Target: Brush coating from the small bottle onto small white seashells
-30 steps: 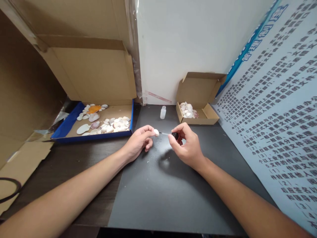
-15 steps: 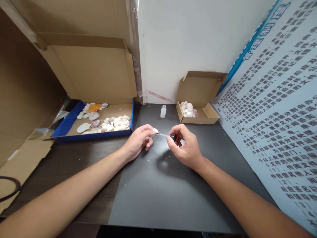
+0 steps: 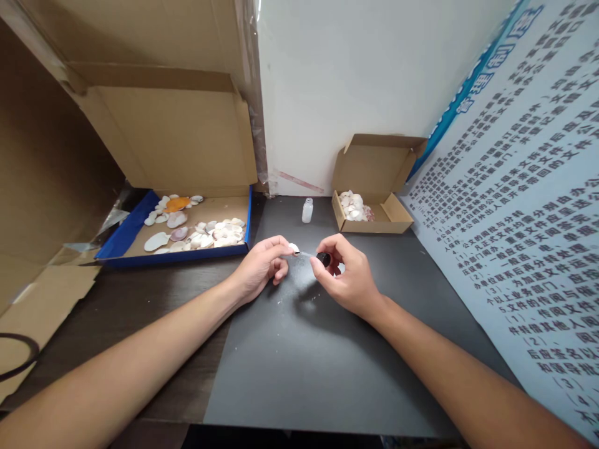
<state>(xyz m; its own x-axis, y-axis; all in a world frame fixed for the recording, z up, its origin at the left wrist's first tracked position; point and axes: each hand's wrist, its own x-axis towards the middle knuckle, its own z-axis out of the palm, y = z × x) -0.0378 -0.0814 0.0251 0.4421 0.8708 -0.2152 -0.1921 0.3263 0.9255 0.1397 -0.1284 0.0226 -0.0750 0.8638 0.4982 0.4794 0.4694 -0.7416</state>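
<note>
Left hand (image 3: 262,265) had a small white shell (image 3: 293,247) clamped between thumb and fingertips, other fingers curled below. Right hand (image 3: 349,271) was closed on a black cap (image 3: 323,259), gripped by thumb and fingers; a thin pale stem (image 3: 306,254) ran from the cap toward the shell. Its dark tip lay at the shell's lower edge; cannot tell whether touching. Hands apart, facing each other, shell and stem between them, raised over the middle of the worktop (image 3: 327,386).

Worktop surface: smooth grey at centre and right, dark wood grain toward the left edge. Pale flecks (image 3: 279,303) were scattered on the grey below the hands.

Near the far edge, a small translucent bottle (image 3: 307,211) stood upright, whitish below the neck. At the far left, a blue-sided box (image 3: 171,259), lid raised, held a heap of pale shells (image 3: 218,236) toward its near right corner; an orange shell (image 3: 178,204) lay among lighter ones farther back. At the far right corner, a smaller brown box (image 3: 379,227), also with lid up, held white shells (image 3: 352,207) at its left end. Printed board (image 3: 505,206) rose along the right edge.
</note>
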